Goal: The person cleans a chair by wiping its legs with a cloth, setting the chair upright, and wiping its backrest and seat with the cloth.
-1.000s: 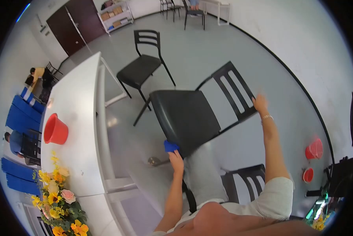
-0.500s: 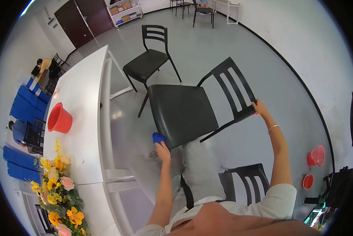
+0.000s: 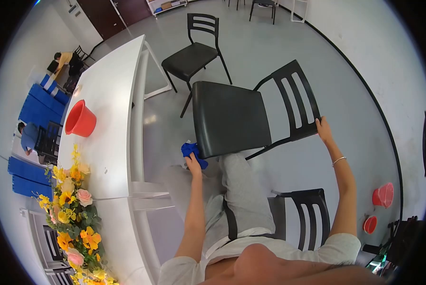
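A black chair (image 3: 232, 118) with a slatted back stands tilted before me, its seat facing up toward my view. My right hand (image 3: 323, 130) is closed on the top rail of its backrest, at the near corner. In my left hand (image 3: 193, 164) is a blue cloth (image 3: 190, 151), bunched at the front edge of the seat near its left corner. The fingers of this hand are wrapped on the cloth, partly covered by it. The chair's legs are mostly hidden under the seat.
Left stands a white table (image 3: 113, 90) with a red bucket (image 3: 81, 118) and a flower arrangement (image 3: 75, 209). Another black chair (image 3: 191, 59) is ahead; one more chair (image 3: 308, 213) is beneath me. Red buckets (image 3: 383, 195) sit at right. Two people (image 3: 30, 137) work far left.
My left hand and the cloth have shifted from the seat's corner to the side of its front edge. The view has tilted, so everything sits a little higher and farther right.
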### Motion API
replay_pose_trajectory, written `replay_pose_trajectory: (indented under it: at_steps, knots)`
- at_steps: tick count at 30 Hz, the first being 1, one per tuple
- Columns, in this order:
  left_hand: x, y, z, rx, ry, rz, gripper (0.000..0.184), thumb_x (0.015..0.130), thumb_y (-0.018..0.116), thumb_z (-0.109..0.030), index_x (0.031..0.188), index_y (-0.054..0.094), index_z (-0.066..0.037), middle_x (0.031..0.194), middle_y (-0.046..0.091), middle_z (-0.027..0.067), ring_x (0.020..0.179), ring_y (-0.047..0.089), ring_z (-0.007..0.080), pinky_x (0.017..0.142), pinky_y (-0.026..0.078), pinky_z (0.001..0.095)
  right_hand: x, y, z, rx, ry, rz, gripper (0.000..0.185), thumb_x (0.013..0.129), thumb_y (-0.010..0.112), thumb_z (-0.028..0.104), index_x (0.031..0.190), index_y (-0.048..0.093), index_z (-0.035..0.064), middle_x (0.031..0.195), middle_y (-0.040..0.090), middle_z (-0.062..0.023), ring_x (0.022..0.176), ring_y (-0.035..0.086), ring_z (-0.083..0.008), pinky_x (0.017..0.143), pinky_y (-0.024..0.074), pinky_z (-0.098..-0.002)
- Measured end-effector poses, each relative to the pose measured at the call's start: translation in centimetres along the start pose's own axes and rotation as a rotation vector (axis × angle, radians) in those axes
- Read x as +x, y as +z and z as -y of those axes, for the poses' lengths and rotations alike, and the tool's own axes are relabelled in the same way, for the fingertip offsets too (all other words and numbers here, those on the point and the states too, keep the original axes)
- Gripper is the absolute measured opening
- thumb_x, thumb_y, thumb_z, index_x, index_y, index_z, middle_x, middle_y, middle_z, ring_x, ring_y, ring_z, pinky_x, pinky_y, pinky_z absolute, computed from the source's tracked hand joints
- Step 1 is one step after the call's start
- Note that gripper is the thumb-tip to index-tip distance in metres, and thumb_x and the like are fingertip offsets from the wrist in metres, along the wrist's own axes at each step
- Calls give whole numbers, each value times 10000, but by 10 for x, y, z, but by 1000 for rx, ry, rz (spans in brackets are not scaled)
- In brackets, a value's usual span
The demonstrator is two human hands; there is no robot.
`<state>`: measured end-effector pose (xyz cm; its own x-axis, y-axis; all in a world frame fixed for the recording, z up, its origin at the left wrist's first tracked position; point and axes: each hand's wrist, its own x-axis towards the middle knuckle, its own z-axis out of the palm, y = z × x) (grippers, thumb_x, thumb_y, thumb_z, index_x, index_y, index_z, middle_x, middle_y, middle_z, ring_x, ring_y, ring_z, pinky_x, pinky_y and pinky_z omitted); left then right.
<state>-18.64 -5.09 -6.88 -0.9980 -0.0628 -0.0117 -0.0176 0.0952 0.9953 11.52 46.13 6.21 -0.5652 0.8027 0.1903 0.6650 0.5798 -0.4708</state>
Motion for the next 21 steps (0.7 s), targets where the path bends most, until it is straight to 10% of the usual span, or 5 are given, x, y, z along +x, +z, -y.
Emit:
replay_pose_trajectory:
  at_steps: [9,15,21]
  knots:
    - [20,-19,-12,88,-73,167,370,1007,483,-318,1205,536,-10,1179,570,127,1108,520,224,978,379,341,-32,-21,70,308,222,19,452,994,414,391,1048,560,-34,918,644,-280,907,621,-460,803,473,-500]
    - [24,-13,8,263,342,154,259,980,491,-216,1089,533,16,1035,582,189,1000,553,336,923,407,393,25,22,44,2,69,-19,482,995,406,411,1004,613,-24,882,665,-233,893,641,-390,821,464,-478]
    - [22,-18,18,373,175,-143,339,980,470,-261,1035,510,71,1016,578,280,967,546,440,859,407,478,-8,7,84,742,184,259,345,1020,434,300,1202,542,27,1041,662,-141,854,642,-209,789,517,-337]
